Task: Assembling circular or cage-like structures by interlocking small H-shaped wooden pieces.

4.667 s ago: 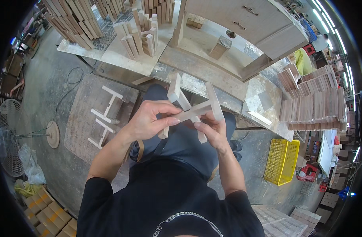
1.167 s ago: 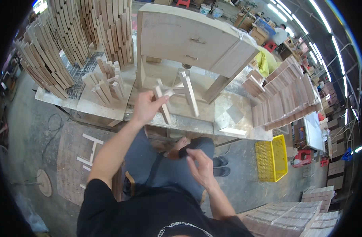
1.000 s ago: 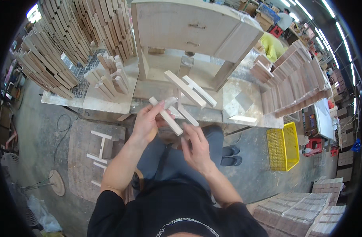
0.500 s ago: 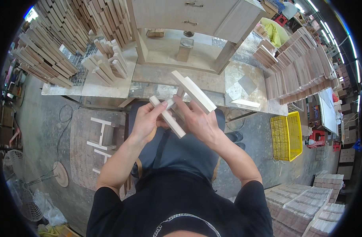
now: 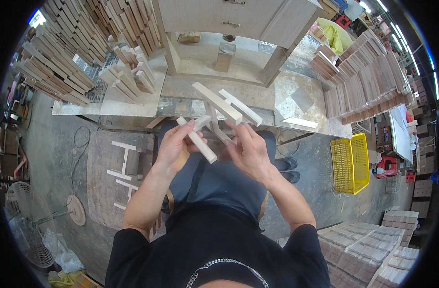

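Note:
A pale wooden frame (image 5: 217, 102), made of square strips joined by crosspieces, is held over my lap. My left hand (image 5: 173, 148) is closed on its near-left strip (image 5: 196, 139), thumb on top. My right hand (image 5: 250, 150) pinches the frame's right side, fingers bent around a lower crosspiece; the exact contact is partly hidden. Beyond my right fingers, another pale strip (image 5: 245, 109) with a short crosspiece shows at the far side; its link to the rest cannot be made out.
Ahead stands a workbench (image 5: 133, 109) with a drawered wooden cabinet (image 5: 219, 19). Stacked strips (image 5: 51, 72) fill its left, stacked boards (image 5: 368, 81) its right. One loose strip (image 5: 300, 123) lies near its edge. Similar small frames (image 5: 126, 161) lie left, a fan (image 5: 30, 225) beyond; right stands a yellow crate (image 5: 350, 163).
The wooden frame has turned in my hands, so its far strips now appear spread apart. My right hand has shifted slightly right, and its fingers have moved to a lower part of the frame.

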Demonstrator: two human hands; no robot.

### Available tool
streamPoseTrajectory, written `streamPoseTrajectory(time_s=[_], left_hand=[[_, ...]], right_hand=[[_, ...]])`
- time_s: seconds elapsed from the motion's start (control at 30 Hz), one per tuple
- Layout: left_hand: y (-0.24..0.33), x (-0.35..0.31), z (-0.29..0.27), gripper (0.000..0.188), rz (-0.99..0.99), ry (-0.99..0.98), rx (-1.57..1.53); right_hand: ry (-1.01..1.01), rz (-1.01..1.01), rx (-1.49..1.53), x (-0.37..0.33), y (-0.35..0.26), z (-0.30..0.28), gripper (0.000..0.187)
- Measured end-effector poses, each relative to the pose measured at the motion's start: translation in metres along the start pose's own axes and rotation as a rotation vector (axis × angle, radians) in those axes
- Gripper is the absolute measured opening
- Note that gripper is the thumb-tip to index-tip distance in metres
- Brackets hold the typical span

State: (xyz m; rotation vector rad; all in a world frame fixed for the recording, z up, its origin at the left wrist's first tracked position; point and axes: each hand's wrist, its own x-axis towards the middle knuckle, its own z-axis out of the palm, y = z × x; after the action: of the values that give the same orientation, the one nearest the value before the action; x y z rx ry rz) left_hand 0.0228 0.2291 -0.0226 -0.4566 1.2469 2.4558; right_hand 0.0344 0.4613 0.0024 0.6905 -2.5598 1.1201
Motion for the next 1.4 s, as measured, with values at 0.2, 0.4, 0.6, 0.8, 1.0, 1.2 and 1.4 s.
streamPoseTrajectory(time_s=[0.2,0.4,0.6,0.8,1.0,1.2,1.4], left_hand=[[0.001,0.000,-0.012,0.027,-0.053,-0.012,-0.059],[0.012,-0.004,-0.060,0.028,0.083,0.001,-0.279],[0.015,-0.009,-0.104,0.028,0.184,0.055,-0.286],[0.007,-0.006,-0.084,0.030,0.143,-0.010,-0.283],[0.006,-0.020,-0.063,0.033,0.207,0.091,-0.283],[0.005,-0.024,-0.079,0.032,0.187,0.049,-0.257],[0.011,-0.032,-0.075,0.033,0.214,0.042,-0.278]], right_hand=[[-0.037,0.105,0.104,0.002,-0.009,-0.001,0.039],[0.163,0.368,0.837,-0.044,0.021,-0.033,0.042],[0.999,0.880,1.480,-0.120,0.144,-0.062,0.051],[1.353,0.887,1.764,-0.150,0.252,-0.058,0.070],[1.346,0.582,1.968,-0.102,0.249,-0.051,0.077],[1.379,0.422,2.079,-0.092,0.220,-0.047,0.083],[1.066,0.224,2.123,-0.106,0.151,-0.050,0.079]])
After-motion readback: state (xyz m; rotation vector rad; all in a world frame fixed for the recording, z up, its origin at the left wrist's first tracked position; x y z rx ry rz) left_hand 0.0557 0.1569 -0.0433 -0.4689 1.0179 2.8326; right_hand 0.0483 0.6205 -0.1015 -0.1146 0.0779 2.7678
